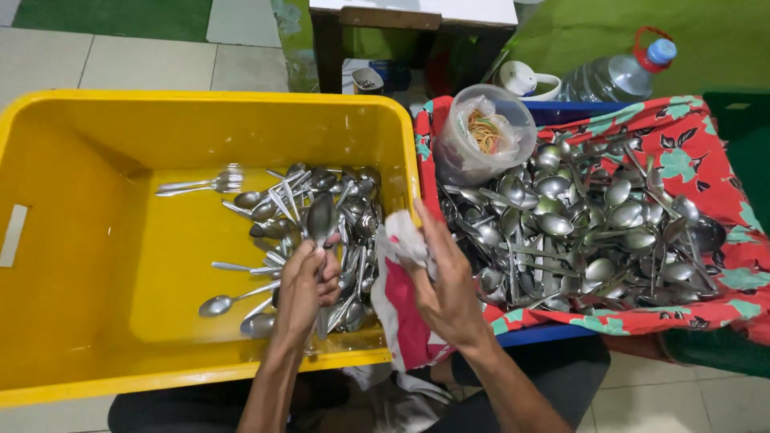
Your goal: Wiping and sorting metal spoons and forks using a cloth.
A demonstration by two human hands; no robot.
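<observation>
Over the yellow tub (pixel 96 152), left hand (pixel 309 281) grips spoon (pixel 322 218), bowl pointing away.

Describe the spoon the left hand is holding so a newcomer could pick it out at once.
Start at the big yellow tub on the left, with loose cutlery piled along its right side. Above that pile the left hand pinches one steel spoon by the handle. It alone stands upright, bowl up, while its neighbours lie flat.

Far right, a clear water bottle (pixel 613 76) with a blue cap lies beside a white mug (pixel 525 80). A clear plastic tub (pixel 485 132) holds what look like rubber bands.
</observation>
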